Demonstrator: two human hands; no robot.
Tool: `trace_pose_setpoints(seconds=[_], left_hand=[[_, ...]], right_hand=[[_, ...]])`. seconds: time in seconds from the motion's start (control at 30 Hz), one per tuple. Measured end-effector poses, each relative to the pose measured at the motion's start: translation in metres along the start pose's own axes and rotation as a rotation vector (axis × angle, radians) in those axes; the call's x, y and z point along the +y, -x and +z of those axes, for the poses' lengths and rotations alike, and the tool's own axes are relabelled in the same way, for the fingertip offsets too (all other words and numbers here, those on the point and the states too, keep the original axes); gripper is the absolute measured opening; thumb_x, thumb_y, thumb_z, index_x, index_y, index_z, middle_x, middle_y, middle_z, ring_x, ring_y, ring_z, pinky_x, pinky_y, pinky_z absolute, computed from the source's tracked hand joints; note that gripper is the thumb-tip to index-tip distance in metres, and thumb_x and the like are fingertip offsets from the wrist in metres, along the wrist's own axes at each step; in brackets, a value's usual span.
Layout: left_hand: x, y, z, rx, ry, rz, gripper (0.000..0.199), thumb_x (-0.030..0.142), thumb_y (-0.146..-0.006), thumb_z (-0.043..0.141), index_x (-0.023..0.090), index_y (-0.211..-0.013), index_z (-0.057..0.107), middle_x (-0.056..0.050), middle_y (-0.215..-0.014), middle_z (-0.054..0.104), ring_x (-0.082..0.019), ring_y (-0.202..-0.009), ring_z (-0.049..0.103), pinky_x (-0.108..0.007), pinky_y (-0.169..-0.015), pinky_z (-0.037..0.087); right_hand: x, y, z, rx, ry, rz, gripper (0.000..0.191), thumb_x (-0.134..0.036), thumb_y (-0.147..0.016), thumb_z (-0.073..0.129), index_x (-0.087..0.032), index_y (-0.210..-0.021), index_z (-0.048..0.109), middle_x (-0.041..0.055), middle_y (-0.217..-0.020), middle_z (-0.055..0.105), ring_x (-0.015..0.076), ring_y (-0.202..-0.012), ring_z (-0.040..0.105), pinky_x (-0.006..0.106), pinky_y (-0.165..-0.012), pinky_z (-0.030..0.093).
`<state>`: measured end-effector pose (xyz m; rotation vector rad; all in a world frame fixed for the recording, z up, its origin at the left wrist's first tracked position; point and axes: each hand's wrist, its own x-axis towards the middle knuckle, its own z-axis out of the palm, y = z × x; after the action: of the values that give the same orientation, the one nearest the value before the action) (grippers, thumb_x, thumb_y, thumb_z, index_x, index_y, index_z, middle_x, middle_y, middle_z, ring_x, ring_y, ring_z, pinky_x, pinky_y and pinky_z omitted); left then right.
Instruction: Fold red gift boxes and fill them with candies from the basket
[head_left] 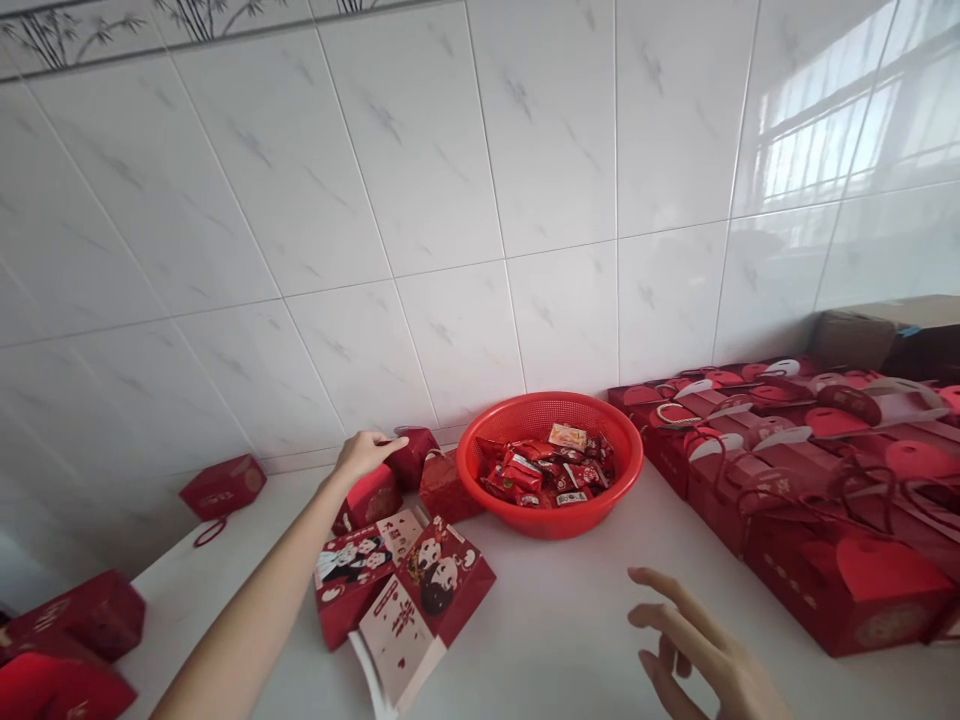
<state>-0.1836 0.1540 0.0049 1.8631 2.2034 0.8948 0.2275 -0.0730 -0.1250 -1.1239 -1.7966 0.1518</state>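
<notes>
My left hand (367, 452) reaches to the small red boxes left of the basket, its fingers pressed together at the top of a dark red box (414, 458). Another red box (371, 497) sits just under that hand. My right hand (694, 645) hovers over the white table at the lower right, fingers apart and holding nothing. Between the hands and farther back stands a red plastic basket (551, 525) with several red-wrapped sweets (536, 470) inside. Printed red and pink boxes (442, 580) lie in front of the left hand's boxes.
Rows of red gift boxes with cord handles (810, 540) fill the right side. A cardboard box (862, 340) stands behind them. More red boxes (82, 620) are at the lower left, and one (225, 487) stands by the tiled wall (450, 200).
</notes>
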Motion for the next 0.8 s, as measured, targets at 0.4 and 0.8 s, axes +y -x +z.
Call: trace_pose_setpoints(seconds=[0.4, 0.8], left_hand=[[0.047, 0.036, -0.026, 0.467, 0.21, 0.165, 0.03, 0.053, -0.074, 0.061, 0.022, -0.074, 0.061, -0.007, -0.098, 0.073, -0.027, -0.1, 0.067, -0.033, -0.09, 0.053], [0.135, 0.184, -0.04, -0.293, 0.412, 1.048, 0.022, 0.039, -0.085, 0.074, 0.024, -0.074, 0.063, -0.002, -0.073, 0.065, -0.018, -0.074, 0.062, -0.03, -0.07, 0.052]], right_hand=[[0.005, 0.005, 0.009, -0.023, -0.01, -0.019, 0.03, -0.041, -0.103, 0.039, -0.024, -0.093, 0.062, 0.0127, -0.121, 0.066, 0.0071, -0.05, 0.058, 0.022, -0.054, 0.055], [-0.007, -0.044, -0.034, 0.055, -0.271, 0.307, 0.039, -0.047, -0.097, 0.051, -0.018, -0.121, 0.058, 0.002, -0.069, 0.064, 0.0171, -0.062, 0.065, 0.026, -0.054, 0.055]])
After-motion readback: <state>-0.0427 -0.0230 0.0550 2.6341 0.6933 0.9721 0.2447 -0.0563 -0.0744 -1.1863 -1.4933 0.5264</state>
